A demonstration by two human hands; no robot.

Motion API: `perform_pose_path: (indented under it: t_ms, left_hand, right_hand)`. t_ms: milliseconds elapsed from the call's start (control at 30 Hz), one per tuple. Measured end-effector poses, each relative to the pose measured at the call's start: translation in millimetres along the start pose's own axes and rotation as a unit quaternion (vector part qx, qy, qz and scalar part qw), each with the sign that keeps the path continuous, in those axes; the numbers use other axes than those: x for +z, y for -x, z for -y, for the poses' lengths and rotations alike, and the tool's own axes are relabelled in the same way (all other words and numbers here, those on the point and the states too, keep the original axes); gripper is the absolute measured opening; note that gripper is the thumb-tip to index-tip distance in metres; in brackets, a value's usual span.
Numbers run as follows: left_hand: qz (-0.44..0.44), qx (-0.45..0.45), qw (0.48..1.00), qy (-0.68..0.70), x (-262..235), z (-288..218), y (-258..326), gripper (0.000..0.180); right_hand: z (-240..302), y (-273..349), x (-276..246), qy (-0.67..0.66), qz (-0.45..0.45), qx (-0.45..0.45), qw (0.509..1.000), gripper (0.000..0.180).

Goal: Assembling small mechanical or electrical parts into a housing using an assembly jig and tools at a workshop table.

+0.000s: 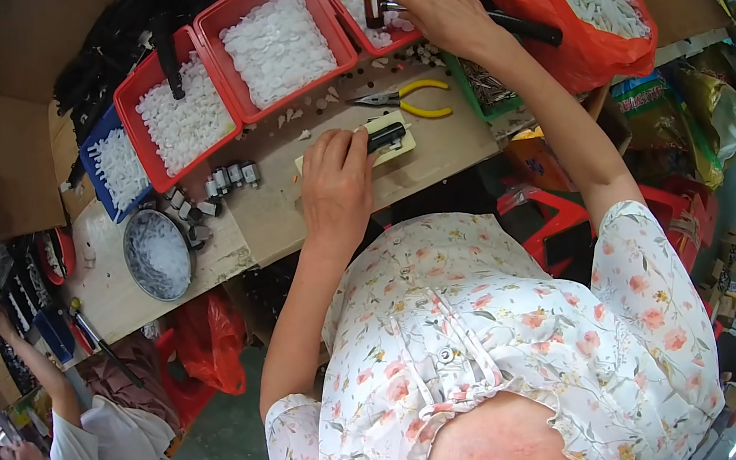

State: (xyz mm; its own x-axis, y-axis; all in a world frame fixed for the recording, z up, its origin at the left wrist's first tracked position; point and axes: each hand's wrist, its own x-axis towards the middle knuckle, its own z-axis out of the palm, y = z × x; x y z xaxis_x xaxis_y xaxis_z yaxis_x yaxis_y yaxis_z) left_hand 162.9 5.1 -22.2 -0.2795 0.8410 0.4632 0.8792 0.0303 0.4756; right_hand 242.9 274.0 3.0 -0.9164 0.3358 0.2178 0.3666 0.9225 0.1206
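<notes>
My right hand (450, 13) grips a small mallet (374, 8) with a dark red and yellow head and a black handle, held above the right red bin. My left hand (336, 173) lies over a cream block (396, 151) on the workbench, fingers bent and pressed together against a black plastic piece (386, 138) set on it. The fingers cover part of both the piece and the block. Just beyond the block lie yellow-handled pliers (425, 99). Small white parts (304, 135) are scattered on the bench near my left hand.
Red bins (338, 44) of white parts line the back, with a blue bin (120, 215) at left. A metal bowl (139, 274) and several small cylinders (232, 177) sit left. A red bag (573, 71) of pale parts stands right. Another person (115, 449) works far left.
</notes>
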Motion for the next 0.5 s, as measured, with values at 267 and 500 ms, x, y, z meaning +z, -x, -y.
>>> perform_pose_path:
  t_ms: [267,500]
  left_hand:
    - [-0.007,-0.095,0.983,0.158,-31,-1,-17,0.041]
    - [-0.055,-0.126,0.956,0.258,-37,9,-15,0.037]
  right_hand:
    - [57,74,-35,-0.126,0.104,-0.023,0.986,0.021]
    - [70,66,-26,-0.109,0.119,-0.043,0.986,0.016]
